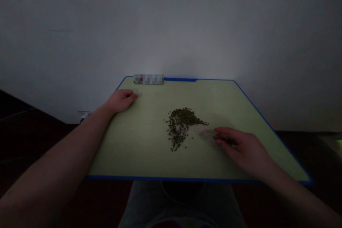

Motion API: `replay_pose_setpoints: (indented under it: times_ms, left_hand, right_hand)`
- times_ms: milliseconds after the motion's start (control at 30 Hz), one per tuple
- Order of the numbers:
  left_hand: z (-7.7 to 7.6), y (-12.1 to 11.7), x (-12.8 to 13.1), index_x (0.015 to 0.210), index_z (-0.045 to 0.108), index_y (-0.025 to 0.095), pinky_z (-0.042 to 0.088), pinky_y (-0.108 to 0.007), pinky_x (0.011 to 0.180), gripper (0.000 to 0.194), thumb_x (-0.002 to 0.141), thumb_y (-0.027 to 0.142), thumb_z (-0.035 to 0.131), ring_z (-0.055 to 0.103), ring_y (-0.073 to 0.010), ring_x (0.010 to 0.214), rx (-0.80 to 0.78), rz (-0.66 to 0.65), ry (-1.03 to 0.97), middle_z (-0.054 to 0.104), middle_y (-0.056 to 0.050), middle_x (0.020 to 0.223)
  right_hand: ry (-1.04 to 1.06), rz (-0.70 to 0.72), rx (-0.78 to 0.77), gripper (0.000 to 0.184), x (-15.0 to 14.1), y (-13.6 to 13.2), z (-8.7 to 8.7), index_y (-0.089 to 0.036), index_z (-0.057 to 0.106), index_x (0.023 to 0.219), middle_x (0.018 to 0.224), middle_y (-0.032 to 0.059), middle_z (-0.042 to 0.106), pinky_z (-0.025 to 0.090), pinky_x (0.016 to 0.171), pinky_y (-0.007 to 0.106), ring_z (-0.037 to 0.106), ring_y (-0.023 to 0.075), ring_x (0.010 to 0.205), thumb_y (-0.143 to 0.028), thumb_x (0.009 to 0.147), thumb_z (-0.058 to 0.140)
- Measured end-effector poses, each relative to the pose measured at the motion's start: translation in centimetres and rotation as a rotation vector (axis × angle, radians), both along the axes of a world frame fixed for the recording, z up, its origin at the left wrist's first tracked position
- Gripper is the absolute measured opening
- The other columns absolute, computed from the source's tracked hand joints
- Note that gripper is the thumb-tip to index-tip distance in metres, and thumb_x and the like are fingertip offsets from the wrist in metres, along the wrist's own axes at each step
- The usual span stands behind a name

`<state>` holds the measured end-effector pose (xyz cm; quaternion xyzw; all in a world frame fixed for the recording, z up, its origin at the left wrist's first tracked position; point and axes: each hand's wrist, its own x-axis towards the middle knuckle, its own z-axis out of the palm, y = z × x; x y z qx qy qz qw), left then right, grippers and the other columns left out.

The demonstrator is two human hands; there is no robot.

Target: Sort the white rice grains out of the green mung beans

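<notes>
A pile of small dark green beans point(181, 125) lies mixed with pale rice-like grains point(199, 127) in the middle of a light green tabletop with a blue rim point(171, 178). My right hand point(242, 148) rests on the table just right of the pile. Its fingers are curled together around a small clear container point(208, 134) lying beside the grains. My left hand point(121, 99) sits at the table's left edge with its fingers curled loosely, holding nothing that I can see.
A pixelated strip point(148, 79) lies at the table's far edge. A plain grey wall point(171, 25) stands behind. My lap point(181, 203) is under the near edge. The floor on both sides is dark.
</notes>
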<state>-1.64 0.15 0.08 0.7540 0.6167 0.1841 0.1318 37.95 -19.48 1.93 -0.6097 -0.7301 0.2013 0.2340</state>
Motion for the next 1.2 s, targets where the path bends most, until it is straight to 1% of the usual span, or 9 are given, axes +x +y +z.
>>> replay_pose_setpoints:
  times_ms: [200, 333, 400, 533, 700, 800, 1000, 1100, 1200]
  left_hand:
    - [0.3, -0.1, 0.2, 0.054, 0.046, 0.019, 0.027, -0.027, 0.051, 0.036, 0.076, 0.047, 0.044, 0.039, -0.0135, 0.052, -0.001, 0.001, 0.025, 0.039, 0.001, 0.047]
    - [0.2, 0.0, 0.3, 0.053, 0.044, 0.019, 0.027, -0.026, 0.051, 0.037, 0.076, 0.048, 0.044, 0.039, -0.0131, 0.051, -0.002, 0.006, 0.026, 0.039, 0.001, 0.048]
    - [0.1, 0.1, 0.2, 0.053, 0.044, 0.019, 0.027, -0.026, 0.050, 0.038, 0.076, 0.049, 0.044, 0.038, -0.0126, 0.050, -0.005, 0.011, 0.029, 0.038, 0.001, 0.048]
    - [-0.1, 0.2, 0.1, 0.054, 0.044, 0.018, 0.027, -0.026, 0.051, 0.039, 0.077, 0.050, 0.043, 0.038, -0.0121, 0.050, 0.002, 0.021, 0.046, 0.037, 0.001, 0.048]
    - [0.1, 0.1, 0.1, 0.054, 0.045, 0.018, 0.027, -0.026, 0.051, 0.038, 0.077, 0.049, 0.043, 0.038, -0.0120, 0.051, -0.014, 0.022, 0.042, 0.038, 0.001, 0.048]
    - [0.1, 0.1, 0.1, 0.055, 0.047, 0.018, 0.028, -0.026, 0.051, 0.038, 0.076, 0.049, 0.044, 0.039, -0.0124, 0.051, -0.021, 0.029, 0.041, 0.041, 0.001, 0.049]
    - [0.1, 0.1, 0.1, 0.054, 0.047, 0.018, 0.028, -0.026, 0.050, 0.038, 0.076, 0.049, 0.044, 0.039, -0.0120, 0.050, -0.019, 0.021, 0.019, 0.041, 0.001, 0.048]
    - [0.2, 0.1, 0.2, 0.055, 0.047, 0.018, 0.028, -0.025, 0.049, 0.039, 0.076, 0.051, 0.043, 0.039, -0.0118, 0.049, -0.024, 0.015, 0.038, 0.041, 0.001, 0.048]
    - [0.3, -0.1, 0.2, 0.057, 0.048, 0.018, 0.029, -0.025, 0.049, 0.040, 0.077, 0.052, 0.042, 0.040, -0.0120, 0.049, -0.029, 0.016, 0.047, 0.041, 0.001, 0.048]
  right_hand:
    - [-0.018, 0.114, 0.005, 0.032, -1.9, 1.5, 0.2, -0.025, 0.062, 0.114, 0.096, 0.0025, 0.073, 0.057, 0.072, 0.031, 0.069, 0.0182, 0.082, -0.024, 0.084, 0.050]
    - [0.002, 0.160, -0.011, 0.031, -2.2, 1.3, 0.3, -0.026, 0.063, 0.112, 0.095, 0.0030, 0.072, 0.056, 0.073, 0.033, 0.069, 0.0191, 0.082, -0.025, 0.084, 0.050]
    - [0.014, 0.134, -0.014, 0.029, -1.9, 0.9, 0.4, -0.027, 0.063, 0.111, 0.093, 0.0028, 0.073, 0.057, 0.071, 0.033, 0.069, 0.0194, 0.080, -0.026, 0.084, 0.050]
    - [0.026, 0.062, 0.030, 0.027, -1.4, -0.4, 0.5, -0.026, 0.064, 0.108, 0.092, 0.0031, 0.072, 0.057, 0.067, 0.031, 0.069, 0.0191, 0.078, -0.028, 0.084, 0.051]
    - [-0.009, 0.092, 0.012, 0.026, -2.1, -1.6, 0.1, -0.029, 0.064, 0.106, 0.091, 0.0018, 0.072, 0.057, 0.065, 0.030, 0.069, 0.0187, 0.077, -0.026, 0.084, 0.050]
    - [-0.033, 0.068, 0.013, 0.026, -2.3, -1.5, 0.0, -0.027, 0.064, 0.105, 0.091, 0.0020, 0.072, 0.057, 0.068, 0.031, 0.069, 0.0187, 0.078, -0.026, 0.083, 0.050]
    - [-0.041, 0.010, 0.018, 0.025, -1.0, -0.5, 0.1, -0.025, 0.064, 0.104, 0.092, 0.0019, 0.072, 0.055, 0.067, 0.028, 0.068, 0.0176, 0.078, -0.023, 0.083, 0.049]
    - [-0.034, 0.064, 0.011, 0.025, -1.0, 0.2, 0.3, -0.023, 0.064, 0.105, 0.092, 0.0017, 0.072, 0.053, 0.068, 0.027, 0.067, 0.0167, 0.078, -0.023, 0.084, 0.049]
    - [-0.052, 0.163, -0.002, 0.026, -1.8, 1.2, 0.9, -0.021, 0.064, 0.105, 0.093, 0.0025, 0.071, 0.050, 0.067, 0.026, 0.066, 0.0165, 0.079, -0.022, 0.084, 0.048]
